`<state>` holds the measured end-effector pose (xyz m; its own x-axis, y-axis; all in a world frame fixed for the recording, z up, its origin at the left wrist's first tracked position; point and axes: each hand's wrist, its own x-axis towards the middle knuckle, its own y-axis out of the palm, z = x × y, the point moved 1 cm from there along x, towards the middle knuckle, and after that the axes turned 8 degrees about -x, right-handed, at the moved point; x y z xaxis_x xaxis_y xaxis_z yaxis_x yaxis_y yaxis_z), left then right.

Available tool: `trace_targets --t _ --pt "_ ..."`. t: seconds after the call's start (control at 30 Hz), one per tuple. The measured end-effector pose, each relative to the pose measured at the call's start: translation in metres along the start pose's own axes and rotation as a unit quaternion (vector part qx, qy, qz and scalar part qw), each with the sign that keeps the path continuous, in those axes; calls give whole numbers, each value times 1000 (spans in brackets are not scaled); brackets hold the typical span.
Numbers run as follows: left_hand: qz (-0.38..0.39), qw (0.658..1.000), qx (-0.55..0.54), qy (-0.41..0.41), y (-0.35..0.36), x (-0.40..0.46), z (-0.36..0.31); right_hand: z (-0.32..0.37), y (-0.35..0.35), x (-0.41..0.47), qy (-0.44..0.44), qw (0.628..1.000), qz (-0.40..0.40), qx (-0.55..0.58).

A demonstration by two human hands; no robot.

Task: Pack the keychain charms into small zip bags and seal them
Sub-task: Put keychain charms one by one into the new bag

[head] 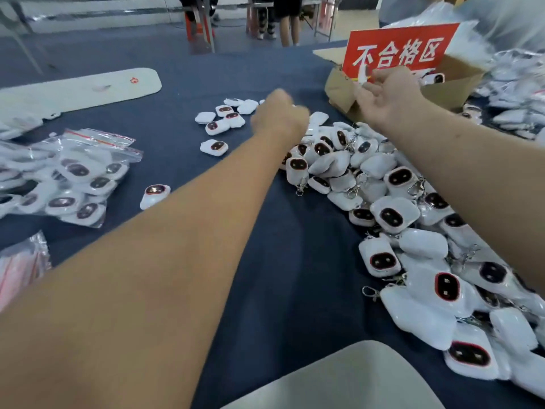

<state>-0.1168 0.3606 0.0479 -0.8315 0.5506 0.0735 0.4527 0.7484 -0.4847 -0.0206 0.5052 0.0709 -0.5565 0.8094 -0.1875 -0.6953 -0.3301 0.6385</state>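
1. My right hand [386, 95] is stretched out over the near edge of the cardboard box [454, 87]. The fingers are curled, and something small and white shows at the fingertips, but it is blurred; I cannot tell whether I am pinching it or what it is.
2. My left hand [280, 115] is reached forward with the fingers curled under, seen from the back. Whether anything is inside it I cannot tell.
3. Just under and beside both wrists begins the big heap of loose keychain charms [392, 202], white with dark faces and metal clips, running down the right of the tabletop [177, 160] towards me.
4. A few stray charms [219, 119] lie apart beyond my left hand, and one single charm [153, 196] sits beside my left forearm.
5. To the far left are the filled zip bags [79, 178], red-striped at the mouth, piled together. An unused stack of bags [23, 267] seems to lie at the left edge.
6. The red sign [398, 51] stands in the box, with one charm visible inside.
7. I judge this as sorting or picking, not bagging: neither hand plainly holds a bag.
8. Next I need one charm from the heap, clip untangled from its neighbours, and an empty bag opened with the other hand.
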Motion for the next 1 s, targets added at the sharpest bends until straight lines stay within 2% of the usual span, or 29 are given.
trace_targets --t 0.1,0.2,0.27,0.3,0.33,0.4,0.43,0.47,0.5,0.57,0.7,0.83,1.0 --pt "-3 998 47 -43 -7 -24 36 -15 1 -19 10 996 -28 -82" --pt "17 999 49 -14 -3 -44 50 -36 7 -49 1 983 -55 -177" --pt "9 999 53 4 -4 -54 52 -54 14 -73 -3 959 -38 -281" --pt "4 998 62 2 -7 -60 54 -64 16 -88 -17 929 -19 -369" --pt "-3 998 68 -1 -9 -65 55 -73 15 -100 -52 877 1 -477" --pt "-23 998 50 -14 -19 -75 59 -91 10 -121 -155 738 19 -656" --pt "-29 999 28 -24 -27 -82 61 -98 7 -133 -187 683 31 -706" --pt "-33 999 6 -35 -37 -90 64 -106 4 -148 -205 649 50 -731" --pt "-35 998 -16 -44 -47 -98 67 -112 1 -158 -224 633 63 -738" --pt "-31 996 -72 -52 -69 -117 73 -121 -2 -176 -252 636 77 -725" --pt "-12 975 -216 -51 -106 -171 89 -142 -4 -218 -242 709 180 -637" --pt "-113 955 -263 -73 -139 -220 113 -163 -10 -253 -100 832 261 -480" --pt "-139 956 -256 -34 -151 -243 127 -169 -14 -265 -42 847 334 -410"
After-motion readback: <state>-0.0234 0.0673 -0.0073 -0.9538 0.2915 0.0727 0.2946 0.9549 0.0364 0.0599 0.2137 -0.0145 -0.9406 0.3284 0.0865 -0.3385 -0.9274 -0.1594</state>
